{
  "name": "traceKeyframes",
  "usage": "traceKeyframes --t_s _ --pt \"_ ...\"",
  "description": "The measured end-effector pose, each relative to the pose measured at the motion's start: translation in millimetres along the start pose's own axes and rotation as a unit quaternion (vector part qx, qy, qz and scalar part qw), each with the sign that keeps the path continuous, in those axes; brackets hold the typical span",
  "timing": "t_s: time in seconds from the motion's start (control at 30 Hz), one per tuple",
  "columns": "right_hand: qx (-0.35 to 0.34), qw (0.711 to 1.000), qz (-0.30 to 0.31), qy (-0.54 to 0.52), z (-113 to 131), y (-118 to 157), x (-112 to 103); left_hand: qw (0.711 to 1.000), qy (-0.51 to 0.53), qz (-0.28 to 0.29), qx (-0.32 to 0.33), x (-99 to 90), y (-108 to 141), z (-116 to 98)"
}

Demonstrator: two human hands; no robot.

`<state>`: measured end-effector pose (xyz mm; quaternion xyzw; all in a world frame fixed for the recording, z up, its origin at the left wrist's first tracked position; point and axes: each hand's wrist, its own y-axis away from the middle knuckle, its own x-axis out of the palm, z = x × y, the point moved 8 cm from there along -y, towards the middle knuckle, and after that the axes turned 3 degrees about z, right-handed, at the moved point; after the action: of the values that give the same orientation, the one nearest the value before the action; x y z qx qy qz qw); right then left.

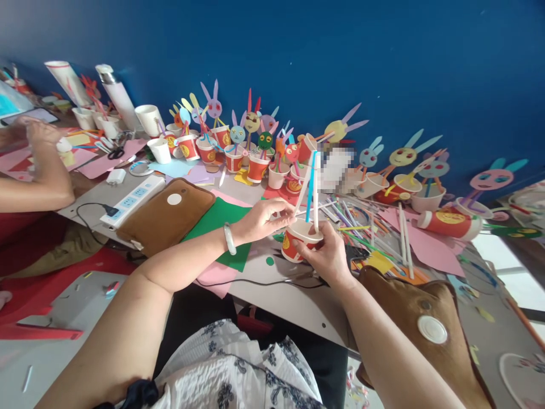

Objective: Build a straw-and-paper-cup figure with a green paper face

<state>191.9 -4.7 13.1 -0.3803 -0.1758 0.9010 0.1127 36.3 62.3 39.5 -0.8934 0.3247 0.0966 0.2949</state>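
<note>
I have a red and white paper cup [290,243] in front of me, near the front edge of the grey table [259,284]. I can't tell if its bottom touches the table. My right hand [326,253] is holding the cup, with the thumb on its front and the other fingers round the side and rim. Two white sticks [316,196] and a blue stick [311,190] stand up from the cup. They lean close together at the top. My left hand [268,218] is at the other side of the rim, with its fingertips by the left white stick. I can't tell if they are pinching it. A white bangle [230,238] is on my left wrist.

Green paper [223,215] lies under my left arm, and next to it is a brown cushion [164,218]. A white power strip [135,200] is beside that. On my right is a big messy pile of colored sticks [353,218], and another brown cushion [419,304] is nearer to me.

Lots of paper bunnies [251,122] on cups stand along the blue wall [276,45]. Far on my left, I see another person's arm [42,182].
</note>
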Motion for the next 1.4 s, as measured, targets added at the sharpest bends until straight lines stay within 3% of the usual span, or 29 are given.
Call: traceKeyframes --t_s 0.2,0.67,0.8,1.07,1.23,1.4 --pt "-0.019 1.0 0.014 0.009 0 2 4 0.997 0.057 0.035 -0.042 2.2 -2 5" --pt "-0.032 0.999 0.016 0.013 4 8 13 0.984 0.063 0.124 -0.11 3.2 -4 5" --pt "-0.034 0.999 0.012 0.012 4 9 13 0.982 0.061 0.141 -0.111 2.9 -3 4" --pt "-0.032 0.999 -0.008 0.005 4 6 5 0.985 0.102 0.116 -0.071 6.4 -8 14" --pt "-0.042 0.999 0.005 0.004 5 6 4 0.951 0.201 0.197 -0.128 23.3 -3 29" --pt "-0.058 0.998 -0.002 -0.015 9 5 -3 0.929 0.234 0.221 -0.183 28.9 4 39"
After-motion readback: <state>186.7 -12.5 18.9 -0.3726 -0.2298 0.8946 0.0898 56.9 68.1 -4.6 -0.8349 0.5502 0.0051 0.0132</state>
